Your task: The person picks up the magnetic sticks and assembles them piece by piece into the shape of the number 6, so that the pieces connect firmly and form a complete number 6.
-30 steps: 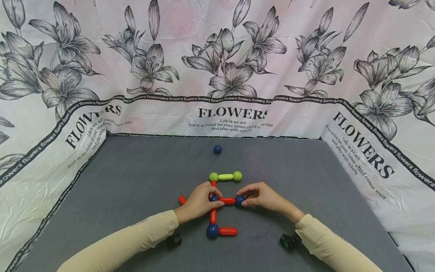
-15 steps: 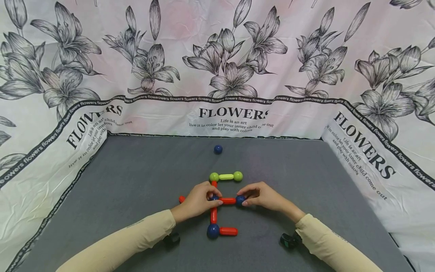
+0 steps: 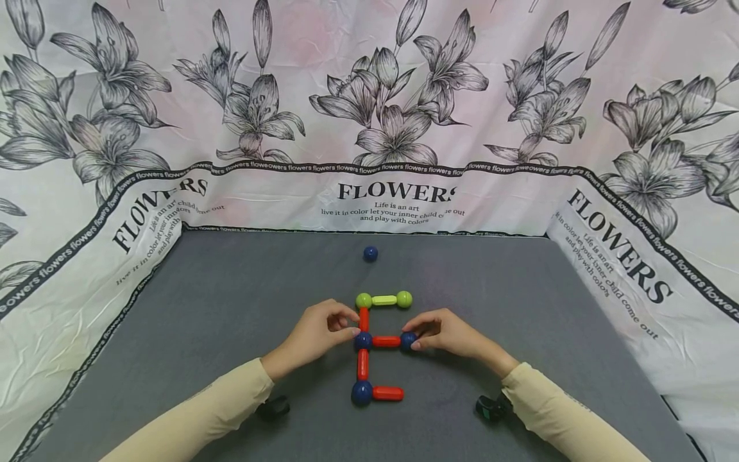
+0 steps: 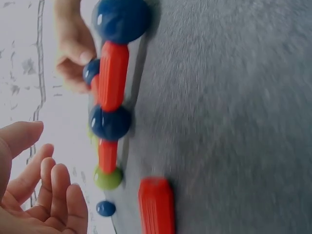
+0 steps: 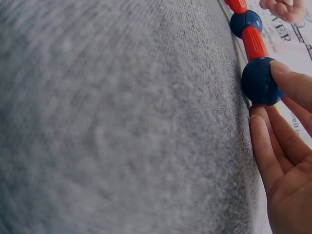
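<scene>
On the grey table lies an E-shaped figure of rods and balls. Its upright has two red rods [image 3: 362,364], with a blue middle ball [image 3: 363,341] between them. A red rod [image 3: 386,341] runs from this ball to a smaller blue ball [image 3: 408,340], which my right hand [image 3: 444,333] pinches between thumb and fingers. My left hand [image 3: 314,333] is just left of the middle ball, its fingers loosely bent and holding nothing; the left wrist view shows it apart from the figure. A loose red rod [image 4: 156,207] appears there, hidden in the head view.
The figure's top arm is a light green rod [image 3: 383,300] between green balls. At the bottom, a large blue ball [image 3: 361,393] bears another red rod [image 3: 388,393]. A lone blue ball [image 3: 371,254] lies farther back. Flower-printed cloth [image 3: 260,199] borders the table.
My left hand has let go of the middle ball and its red rod and moved left, uncovering the joint. My right hand keeps its hold on the blue ball.
</scene>
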### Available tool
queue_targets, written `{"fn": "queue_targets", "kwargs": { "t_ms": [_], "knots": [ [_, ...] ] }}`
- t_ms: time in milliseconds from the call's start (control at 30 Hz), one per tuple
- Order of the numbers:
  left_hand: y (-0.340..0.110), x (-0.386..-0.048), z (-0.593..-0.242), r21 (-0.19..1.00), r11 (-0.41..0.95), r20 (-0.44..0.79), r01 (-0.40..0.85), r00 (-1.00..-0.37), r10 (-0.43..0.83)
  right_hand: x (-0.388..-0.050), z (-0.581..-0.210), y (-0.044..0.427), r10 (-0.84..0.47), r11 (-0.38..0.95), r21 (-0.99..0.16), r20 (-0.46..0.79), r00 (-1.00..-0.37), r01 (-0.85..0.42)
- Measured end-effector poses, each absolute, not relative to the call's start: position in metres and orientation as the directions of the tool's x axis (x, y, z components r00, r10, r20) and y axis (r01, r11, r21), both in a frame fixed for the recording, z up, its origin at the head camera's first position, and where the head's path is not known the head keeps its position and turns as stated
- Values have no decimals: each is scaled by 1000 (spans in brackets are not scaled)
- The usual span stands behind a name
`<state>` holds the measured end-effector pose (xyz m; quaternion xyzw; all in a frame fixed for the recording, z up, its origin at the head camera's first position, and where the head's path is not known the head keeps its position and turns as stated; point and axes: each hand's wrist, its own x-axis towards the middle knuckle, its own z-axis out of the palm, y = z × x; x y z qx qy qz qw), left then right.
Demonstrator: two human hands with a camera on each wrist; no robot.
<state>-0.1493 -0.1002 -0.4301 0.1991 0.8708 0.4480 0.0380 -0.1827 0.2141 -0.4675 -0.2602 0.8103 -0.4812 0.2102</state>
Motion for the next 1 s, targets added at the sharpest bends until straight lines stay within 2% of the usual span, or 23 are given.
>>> {"fn": "queue_targets", "kwargs": {
  "t_ms": [200,500,833,1000],
  "knots": [
    [-115,-137,-426,809,524,90,268,-936,339,-183,-465,214,-623,412,-886,-102,-776,-214],
    [-108,-95,-445,892,451,-98,38,-956,276,-189,-450,208,-631,451,-864,-131,-764,-224],
    [-101,-73,-459,897,442,-133,-16,-962,236,-199,-418,162,-651,447,-835,-59,-757,-319],
    [-98,-69,-466,891,454,-142,-20,-961,237,-201,-414,128,-675,401,-842,-5,-738,-361]
  ]
}}
